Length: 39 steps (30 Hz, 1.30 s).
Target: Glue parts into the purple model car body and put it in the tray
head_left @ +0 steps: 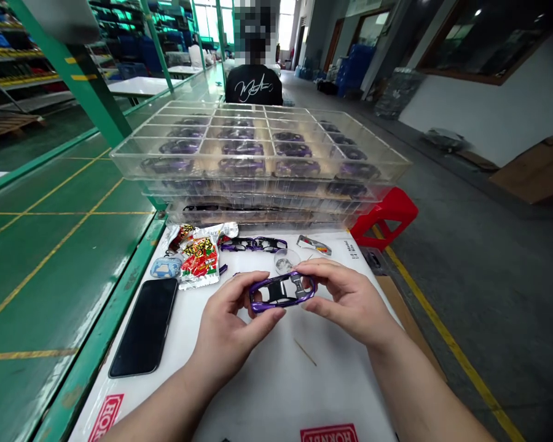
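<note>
Head view, left to right: we note a black smartphone (144,327) lying flat on the white tabletop (267,393), then a pale blue rounded case (166,267) and red-and-yellow foil wrappers (199,264). Our left hand (225,328) and right hand (350,301) are both clenched on a glossy purple toy car body (282,291), pinching its ends between fingers and thumbs above the tabletop, with its dark side up. Just beyond it lie loose purple car parts (253,244) and a clear round dome (286,261). Behind these, stacked clear plastic compartment trays (258,147) carry purple model cars, with most visible compartments filled. A red plastic stool (387,215) stands further right.
</note>
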Available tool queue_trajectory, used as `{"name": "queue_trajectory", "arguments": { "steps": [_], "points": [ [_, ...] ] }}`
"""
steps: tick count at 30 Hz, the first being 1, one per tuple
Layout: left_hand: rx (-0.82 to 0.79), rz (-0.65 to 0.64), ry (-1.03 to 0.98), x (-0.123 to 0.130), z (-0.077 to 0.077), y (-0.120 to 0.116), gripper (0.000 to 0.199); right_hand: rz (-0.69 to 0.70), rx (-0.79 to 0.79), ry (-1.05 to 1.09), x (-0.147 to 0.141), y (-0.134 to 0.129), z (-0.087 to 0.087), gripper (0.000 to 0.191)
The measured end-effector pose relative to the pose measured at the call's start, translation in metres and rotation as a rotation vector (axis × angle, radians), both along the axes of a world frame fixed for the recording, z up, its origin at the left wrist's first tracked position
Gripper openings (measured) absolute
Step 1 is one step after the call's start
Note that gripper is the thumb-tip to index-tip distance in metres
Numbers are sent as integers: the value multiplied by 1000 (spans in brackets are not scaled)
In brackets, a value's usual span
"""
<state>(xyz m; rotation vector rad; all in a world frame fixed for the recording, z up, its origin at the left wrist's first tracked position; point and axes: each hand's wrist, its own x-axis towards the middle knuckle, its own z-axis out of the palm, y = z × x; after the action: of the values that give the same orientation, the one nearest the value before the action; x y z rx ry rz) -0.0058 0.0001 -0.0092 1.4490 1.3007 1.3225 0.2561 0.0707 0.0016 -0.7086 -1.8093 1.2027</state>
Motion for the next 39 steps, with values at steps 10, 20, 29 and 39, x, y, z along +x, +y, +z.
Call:
{"name": "queue_trajectory", "arguments": {
  "steps": [10,20,29,39],
  "points": [
    [328,-16,205,-15,0,13,48,-11,-304,147,-16,0,-11,49],
    [464,76,224,-15,-10,15,61,-196,-219,229,-38,-8,20,44],
    [75,-169,249,15,-18,11,26,-582,63,178,-45,108,159,46],
    [-98,-335,407,20,-31,18,37,-1030,-93,-18,-93,297,214,14]
  ]
}}
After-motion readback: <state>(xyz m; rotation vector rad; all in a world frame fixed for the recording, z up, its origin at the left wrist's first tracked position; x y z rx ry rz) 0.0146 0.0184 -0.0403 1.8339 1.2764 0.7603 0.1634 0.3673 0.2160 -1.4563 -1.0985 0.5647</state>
